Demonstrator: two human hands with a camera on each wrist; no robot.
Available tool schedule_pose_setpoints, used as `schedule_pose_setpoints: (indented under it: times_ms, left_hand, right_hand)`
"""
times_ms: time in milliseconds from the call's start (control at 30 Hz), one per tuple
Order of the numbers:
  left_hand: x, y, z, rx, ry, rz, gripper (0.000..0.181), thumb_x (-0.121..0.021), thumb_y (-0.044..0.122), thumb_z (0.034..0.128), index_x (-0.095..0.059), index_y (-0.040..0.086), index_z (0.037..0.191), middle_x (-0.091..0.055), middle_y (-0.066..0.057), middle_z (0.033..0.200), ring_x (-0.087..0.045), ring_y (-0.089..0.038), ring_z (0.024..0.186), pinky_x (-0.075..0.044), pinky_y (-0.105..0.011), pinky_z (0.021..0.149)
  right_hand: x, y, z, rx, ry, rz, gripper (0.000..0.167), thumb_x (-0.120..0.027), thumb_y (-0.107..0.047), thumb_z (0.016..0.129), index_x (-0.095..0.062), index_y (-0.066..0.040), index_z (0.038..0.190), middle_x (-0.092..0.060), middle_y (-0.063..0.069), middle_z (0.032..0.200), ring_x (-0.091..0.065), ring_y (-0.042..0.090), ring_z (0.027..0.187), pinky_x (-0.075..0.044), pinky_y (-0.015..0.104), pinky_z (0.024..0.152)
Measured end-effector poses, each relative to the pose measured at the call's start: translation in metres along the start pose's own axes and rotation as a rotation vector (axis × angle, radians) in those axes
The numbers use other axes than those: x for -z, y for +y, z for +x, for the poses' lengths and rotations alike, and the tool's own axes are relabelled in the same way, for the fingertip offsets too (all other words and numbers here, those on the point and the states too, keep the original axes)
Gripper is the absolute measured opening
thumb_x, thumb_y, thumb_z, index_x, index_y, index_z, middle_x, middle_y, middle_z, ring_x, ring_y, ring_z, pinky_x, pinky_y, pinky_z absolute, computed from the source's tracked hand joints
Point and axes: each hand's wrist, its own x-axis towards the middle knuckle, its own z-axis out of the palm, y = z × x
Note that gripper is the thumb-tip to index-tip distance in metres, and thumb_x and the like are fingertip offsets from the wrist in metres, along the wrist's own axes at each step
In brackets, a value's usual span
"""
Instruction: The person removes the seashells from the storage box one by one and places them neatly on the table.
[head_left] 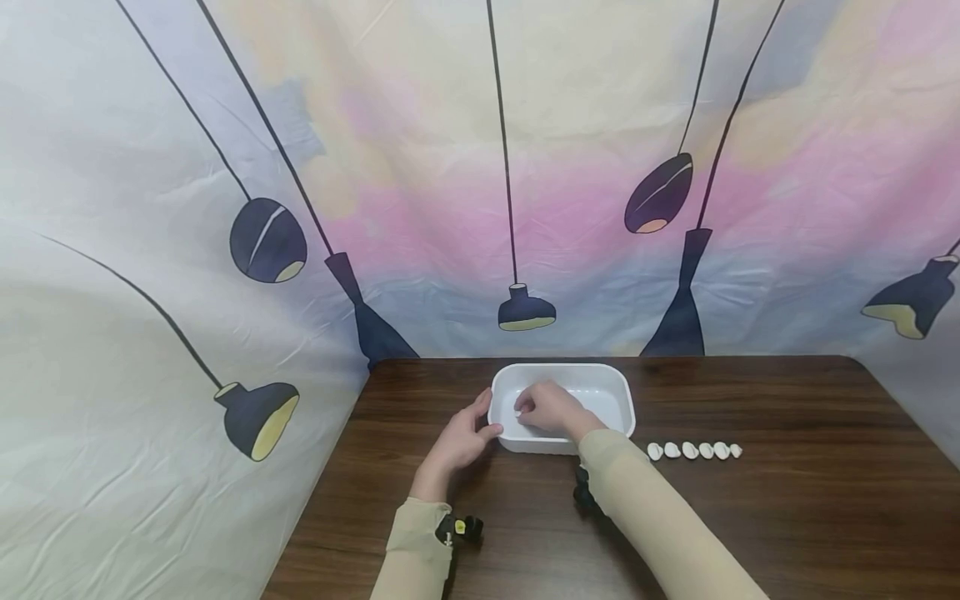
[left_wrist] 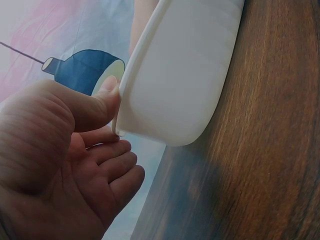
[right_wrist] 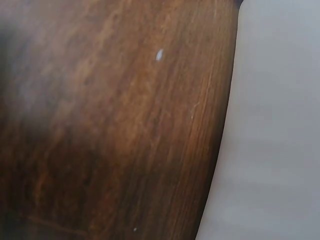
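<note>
A white rectangular tray [head_left: 536, 446] with rounded corners stands near the back of the table. My left hand [head_left: 459, 440] holds its left end; in the left wrist view, the thumb and index finger [left_wrist: 95, 136] meet at the rim of the tray [left_wrist: 175, 75]. Inside the tray, my right hand [head_left: 551, 408] reaches down with its fingers pinched together. A small white piece, probably a shell [head_left: 518, 413], shows at those fingertips, mostly covered by them. The right wrist view catches only the tray's outer wall [right_wrist: 275, 125] and the tabletop, without the hand.
Several small white shells [head_left: 690, 451] lie in a row on the table, right of the tray. The dark wooden table [head_left: 810, 517] ends at a cloth backdrop [head_left: 420, 167] printed with lamps. Dark wrist cameras [head_left: 468, 527] sit under the sleeves.
</note>
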Motion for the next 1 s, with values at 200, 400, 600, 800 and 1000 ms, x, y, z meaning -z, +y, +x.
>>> schedule_pose_setpoints:
  times_ms: [200,400,600,800,1000]
  left_hand:
    - [0.000,0.000,0.000,0.002,0.001,0.001,0.067,-0.066,0.015,0.1064,-0.036,0.002,0.165,-0.032,-0.013,0.172,-0.031,-0.033,0.159,-0.026,-0.054,0.128]
    - [0.001,0.001,-0.001,-0.004,-0.005,0.004,0.068,-0.067,0.015,0.1060,-0.036,0.001,0.165,-0.032,-0.014,0.172,-0.031,-0.034,0.159,-0.026,-0.054,0.128]
    - [-0.001,0.001,-0.001,0.007,-0.004,-0.001,0.067,-0.066,0.015,0.1065,-0.036,0.002,0.165,-0.032,-0.013,0.173,-0.030,-0.033,0.159,-0.026,-0.054,0.129]
    - [-0.002,0.000,-0.001,0.014,-0.009,-0.023,0.068,-0.067,0.016,0.1063,-0.036,0.003,0.166,-0.032,-0.011,0.173,-0.030,-0.032,0.159,-0.025,-0.053,0.129]
    - [-0.001,-0.002,0.000,0.024,-0.004,-0.023,0.070,-0.068,0.017,0.1061,-0.035,0.004,0.166,-0.032,-0.010,0.173,-0.030,-0.031,0.160,-0.026,-0.053,0.129]
  right_hand:
    - [0.001,-0.003,0.000,-0.021,-0.008,0.015,0.012,-0.082,-0.013,0.093,-0.082,-0.010,0.105,-0.070,-0.005,0.085,-0.063,0.014,0.083,-0.057,0.038,0.090]
    - [0.001,-0.006,0.001,-0.047,-0.013,0.009,0.011,-0.081,-0.012,0.092,-0.081,-0.010,0.103,-0.070,-0.003,0.087,-0.063,0.016,0.085,-0.057,0.039,0.090]
    - [0.000,-0.007,0.000,-0.045,-0.006,0.007,0.013,-0.082,-0.010,0.090,-0.079,-0.010,0.102,-0.069,-0.002,0.087,-0.061,0.017,0.086,-0.057,0.039,0.090]
    - [0.004,-0.006,-0.006,-0.039,0.002,0.044,0.016,-0.081,-0.010,0.089,-0.078,-0.011,0.104,-0.069,-0.003,0.088,-0.062,0.017,0.087,-0.058,0.039,0.090]
    - [0.022,0.005,-0.015,0.064,0.106,0.125,0.019,-0.080,-0.007,0.086,-0.077,-0.008,0.105,-0.072,-0.002,0.089,-0.065,0.015,0.086,-0.057,0.036,0.083]
